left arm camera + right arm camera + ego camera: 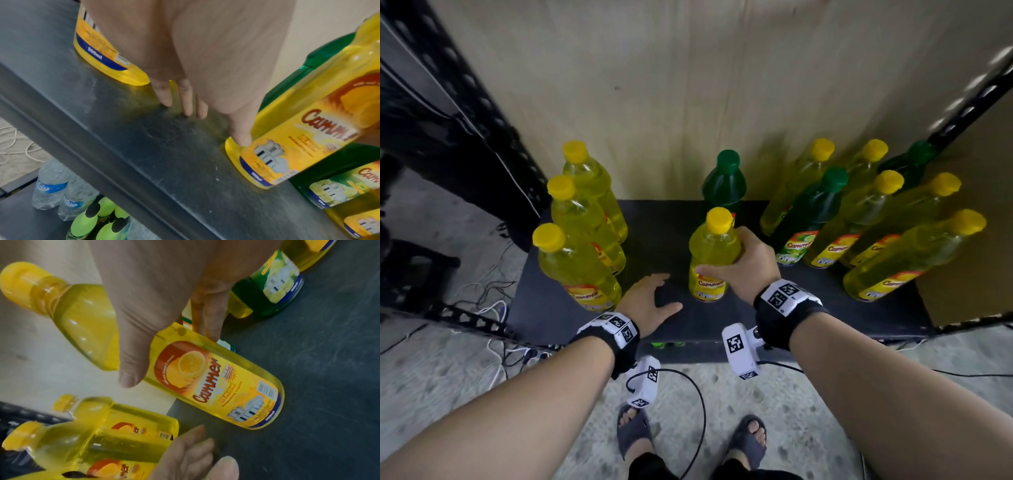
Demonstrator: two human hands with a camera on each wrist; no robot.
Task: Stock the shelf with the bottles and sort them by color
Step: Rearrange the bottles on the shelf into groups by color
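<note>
On the dark shelf point(674, 240) my right hand point(743, 263) grips a yellow bottle point(714, 253) around its body, upright in the middle; the same yellow bottle point(216, 378) shows in the right wrist view with thumb and fingers wrapped round it. My left hand point(650, 301) lies flat with spread fingers point(166, 95) on the shelf, left of that bottle. Three yellow bottles point(582, 219) stand in a row at the left. A green bottle point(724, 181) stands behind the held one. At the right, yellow bottles point(914, 253) and green bottles point(815, 209) stand mixed.
A pale board point(688, 85) backs the shelf, between black perforated posts point(465, 85). On a lower shelf stand water bottles point(51, 183) and green-capped bottles point(98, 217). Cables point(493, 308) lie on the concrete floor at the left. My sandalled feet point(637, 428) stand below.
</note>
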